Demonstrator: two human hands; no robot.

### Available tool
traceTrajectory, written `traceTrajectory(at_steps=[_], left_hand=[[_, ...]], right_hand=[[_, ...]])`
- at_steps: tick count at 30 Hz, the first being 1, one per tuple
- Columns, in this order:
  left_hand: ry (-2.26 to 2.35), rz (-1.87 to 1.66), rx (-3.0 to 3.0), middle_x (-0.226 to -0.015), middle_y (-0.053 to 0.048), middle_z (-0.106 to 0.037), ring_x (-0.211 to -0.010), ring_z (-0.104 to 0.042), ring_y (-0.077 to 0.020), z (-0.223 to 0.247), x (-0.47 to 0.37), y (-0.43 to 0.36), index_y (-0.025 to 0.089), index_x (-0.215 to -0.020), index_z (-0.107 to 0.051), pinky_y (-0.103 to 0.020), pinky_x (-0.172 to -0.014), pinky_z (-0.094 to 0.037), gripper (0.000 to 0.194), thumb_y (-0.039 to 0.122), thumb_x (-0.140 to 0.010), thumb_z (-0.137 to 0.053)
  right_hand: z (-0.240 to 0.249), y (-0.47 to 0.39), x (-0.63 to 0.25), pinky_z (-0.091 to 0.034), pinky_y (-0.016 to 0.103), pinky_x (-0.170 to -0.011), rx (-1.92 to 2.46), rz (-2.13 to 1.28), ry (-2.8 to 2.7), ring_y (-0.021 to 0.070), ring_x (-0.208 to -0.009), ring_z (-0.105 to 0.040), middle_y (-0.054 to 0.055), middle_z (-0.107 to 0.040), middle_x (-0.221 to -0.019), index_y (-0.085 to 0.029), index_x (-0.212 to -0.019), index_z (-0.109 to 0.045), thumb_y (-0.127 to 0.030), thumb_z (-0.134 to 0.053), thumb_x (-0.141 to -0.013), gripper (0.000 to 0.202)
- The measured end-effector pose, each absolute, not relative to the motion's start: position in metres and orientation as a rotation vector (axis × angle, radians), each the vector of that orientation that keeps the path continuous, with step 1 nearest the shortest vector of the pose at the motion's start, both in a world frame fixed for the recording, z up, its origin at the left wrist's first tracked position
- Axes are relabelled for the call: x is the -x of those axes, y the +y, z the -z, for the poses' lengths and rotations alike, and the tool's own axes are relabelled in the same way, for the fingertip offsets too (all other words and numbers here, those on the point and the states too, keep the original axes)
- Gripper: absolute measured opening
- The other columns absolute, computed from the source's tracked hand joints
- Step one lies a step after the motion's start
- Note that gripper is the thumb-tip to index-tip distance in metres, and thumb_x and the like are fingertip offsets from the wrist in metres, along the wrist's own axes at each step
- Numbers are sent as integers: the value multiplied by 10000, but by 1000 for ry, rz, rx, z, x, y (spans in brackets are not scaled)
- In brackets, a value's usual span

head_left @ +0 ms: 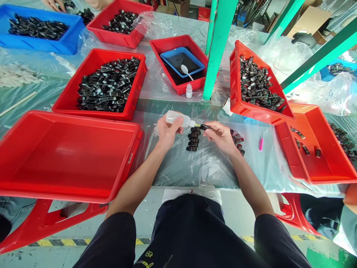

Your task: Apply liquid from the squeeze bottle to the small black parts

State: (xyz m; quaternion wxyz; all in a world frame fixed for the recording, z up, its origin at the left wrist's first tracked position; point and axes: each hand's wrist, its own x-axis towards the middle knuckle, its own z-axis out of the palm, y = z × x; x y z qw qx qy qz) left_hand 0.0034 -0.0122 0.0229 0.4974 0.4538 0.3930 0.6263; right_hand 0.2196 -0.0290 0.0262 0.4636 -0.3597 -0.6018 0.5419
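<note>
My left hand is closed round a translucent white squeeze bottle, held on its side with the nozzle pointing right. Pinched in the fingers of my right hand is a small glossy black part, its left end close to the nozzle tip; whether they touch I cannot tell. Just below, a column of similar black parts lies on the plastic-covered table. More of these parts sit right of my right hand, partly hidden by it.
A large red bin stands at left, with a filled red bin behind it. Beyond the bottle, another red bin holds a blue tray and spoon. A green post rises there. Right are two red bins and a pink-handled tool.
</note>
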Motion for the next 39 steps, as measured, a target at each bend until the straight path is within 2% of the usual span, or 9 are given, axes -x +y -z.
traceTrajectory(at_steps=[7, 14, 16, 21, 29, 39], left_hand=[[937, -1544, -1103, -615, 13, -621, -444, -483, -83, -19, -3, -11, 195, -814, -733, -244, -439, -339, 448, 621, -762, -862], [947, -1512, -1045, -580, 21, -610, -441, -504, -94, -22, -5, -12, 199, -840, -735, -244, -427, -335, 488, 651, -721, -874], [942, -1503, -1022, -581, 21, -615, -436, -507, -97, -24, -6, -12, 203, -837, -734, -245, -417, -332, 505, 667, -700, -878], [936, -1506, -1013, -599, 22, -622, -444, -516, -94, -25, -7, -12, 202, -834, -729, -239, -416, -359, 526, 685, -689, -878], [888, -1516, -996, -623, -1, -627, -478, -543, -99, -19, -5, -11, 175, -857, -739, -228, -419, -391, 492, 631, -737, -879], [873, -1496, -968, -588, 25, -604, -461, -547, -92, -26, -7, -14, 175, -863, -731, -212, -415, -395, 534, 661, -707, -887]], right_hand=[[-26, -29, -220, -489, 268, -557, 918, -1318, -1479, 125, -646, -595, 19, -726, -831, -227, -1101, -761, -667, -782, -862, 501], [-24, -30, -222, -359, 240, -455, 977, -1274, -1487, 114, -592, -573, 35, -705, -779, -202, -1217, -804, -708, -637, -957, 593], [-25, -31, -222, -396, 247, -473, 989, -1233, -1510, 129, -634, -600, 50, -712, -815, -213, -1234, -812, -689, -648, -960, 573], [-27, -33, -222, -568, 308, -628, 1004, -1097, -1547, 156, -772, -656, 86, -756, -1144, -272, -1222, -824, -594, -712, -945, 440], [-21, -35, -223, -582, 287, -684, 1108, -892, -1589, 189, -940, -707, 70, -799, -1171, -285, -1224, -822, -468, -742, -932, 353], [-17, -35, -220, -587, 281, -687, 1097, -864, -1538, 173, -896, -717, 56, -817, -1166, -284, -1202, -834, -450, -767, -908, 344]])
